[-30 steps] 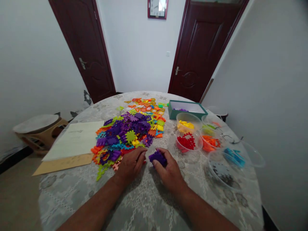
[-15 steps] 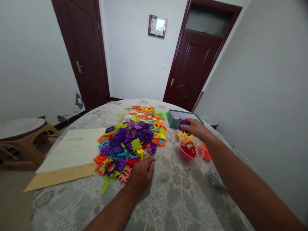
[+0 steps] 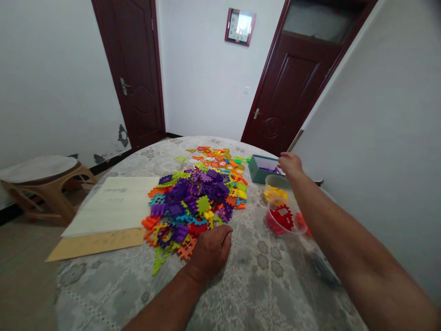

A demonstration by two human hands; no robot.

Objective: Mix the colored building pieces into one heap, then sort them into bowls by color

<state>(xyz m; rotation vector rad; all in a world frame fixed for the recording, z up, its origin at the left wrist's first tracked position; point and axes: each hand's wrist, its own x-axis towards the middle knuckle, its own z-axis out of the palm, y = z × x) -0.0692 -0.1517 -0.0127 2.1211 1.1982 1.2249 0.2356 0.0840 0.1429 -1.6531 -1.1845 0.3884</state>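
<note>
My left hand [image 3: 212,248] rests on the tablecloth as a closed fist, at the near edge of a heap of plastic building pieces [image 3: 193,193]; nothing shows sticking out of it. An orange grid piece [image 3: 187,248] lies right beside it. My right hand [image 3: 290,163] is stretched out over the right end of a green box [image 3: 257,172], fingers apart, with no piece visible in it. Inside the box are purple pieces [image 3: 269,169]. Just in front stand clear bowls, one with yellow pieces [image 3: 276,193], one with red pieces [image 3: 281,217].
Orange pieces [image 3: 300,219] are partly hidden behind my right forearm. Left of the heap lie a white paper sheet [image 3: 110,202] and a tan strip [image 3: 99,243]. A stool [image 3: 37,170] stands left of the round table [image 3: 103,285]. More loose pieces [image 3: 220,158] spread toward the far edge.
My right hand has moved from above the yellow bowl to the green box, and the purple piece it held is gone from its fingers. The view has shifted slightly; my left fist stays put.
</note>
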